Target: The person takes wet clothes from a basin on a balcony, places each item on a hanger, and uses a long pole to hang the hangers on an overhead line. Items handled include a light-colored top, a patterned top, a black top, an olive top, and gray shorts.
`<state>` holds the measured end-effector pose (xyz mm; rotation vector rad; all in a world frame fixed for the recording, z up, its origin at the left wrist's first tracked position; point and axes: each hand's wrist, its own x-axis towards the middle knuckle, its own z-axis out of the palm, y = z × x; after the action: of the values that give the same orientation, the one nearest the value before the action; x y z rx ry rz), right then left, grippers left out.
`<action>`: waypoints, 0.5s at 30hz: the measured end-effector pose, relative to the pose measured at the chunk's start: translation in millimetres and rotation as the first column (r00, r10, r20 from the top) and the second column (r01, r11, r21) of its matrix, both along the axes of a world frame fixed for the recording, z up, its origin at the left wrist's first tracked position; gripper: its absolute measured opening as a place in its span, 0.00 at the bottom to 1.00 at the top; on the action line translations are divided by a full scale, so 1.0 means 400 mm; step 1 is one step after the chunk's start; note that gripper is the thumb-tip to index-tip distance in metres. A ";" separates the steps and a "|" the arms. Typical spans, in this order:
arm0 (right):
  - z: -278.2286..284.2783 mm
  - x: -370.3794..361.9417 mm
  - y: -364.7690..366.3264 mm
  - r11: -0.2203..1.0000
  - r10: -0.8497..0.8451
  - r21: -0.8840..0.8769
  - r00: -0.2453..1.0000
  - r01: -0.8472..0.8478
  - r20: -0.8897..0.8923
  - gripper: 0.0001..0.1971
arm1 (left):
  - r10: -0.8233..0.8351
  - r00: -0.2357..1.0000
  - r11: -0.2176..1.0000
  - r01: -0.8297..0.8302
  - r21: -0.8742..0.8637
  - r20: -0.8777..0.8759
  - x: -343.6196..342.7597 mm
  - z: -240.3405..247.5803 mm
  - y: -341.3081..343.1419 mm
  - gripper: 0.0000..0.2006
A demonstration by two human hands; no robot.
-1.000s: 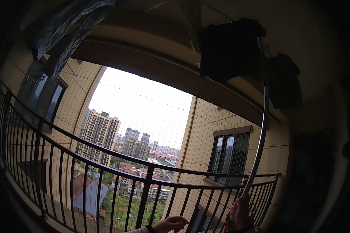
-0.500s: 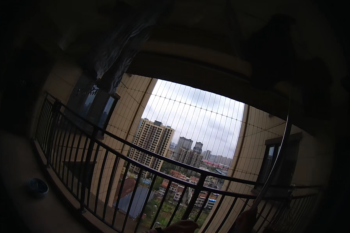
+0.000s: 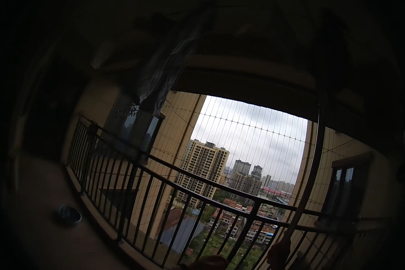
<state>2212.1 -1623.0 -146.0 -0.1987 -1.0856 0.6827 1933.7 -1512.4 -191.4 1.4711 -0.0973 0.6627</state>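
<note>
Looking out over a dim balcony toward grey sky and distant tower blocks, through thin safety wires and a dark metal railing (image 3: 135, 180). Gripping a long slender pole (image 3: 311, 180) low down with the right hand (image 3: 279, 254), fingers apparently wrapped round it, likely steadying it as it rises toward dark garments (image 3: 166, 67) hanging overhead. Resting the left hand (image 3: 209, 262) at the frame's bottom edge, mostly cut off, so cannot tell whether spread or closed. Sitting near the railing on the balcony floor, a small round bowl (image 3: 69, 214). Losing the pole's top and the clothes in shadow.
</note>
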 end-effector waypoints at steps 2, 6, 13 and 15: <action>0.038 0.032 0.024 1.000 0.027 -0.008 0.999 -0.027 0.025 0.17 | 0.013 0.999 0.999 -0.012 0.031 -0.036 -0.027 0.006 0.014 0.11; 0.171 0.027 0.039 0.998 0.037 -0.060 0.999 -0.037 0.002 0.17 | -0.011 0.999 0.997 0.013 0.074 -0.037 -0.080 0.024 0.060 0.11; 0.337 -0.150 0.035 0.931 -0.365 0.199 0.794 0.307 0.486 0.15 | -0.038 0.998 0.996 0.043 0.084 -0.057 -0.192 0.041 0.171 0.11; 0.347 -0.203 0.027 0.841 -0.511 0.063 0.751 0.537 0.417 0.16 | -0.069 0.997 0.996 0.071 0.059 -0.043 -0.206 0.037 0.196 0.11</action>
<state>2130.9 -1612.1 -7.1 -0.7076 -1.3414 0.1539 1851.2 -1434.1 -176.7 1.5316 -0.1377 0.5770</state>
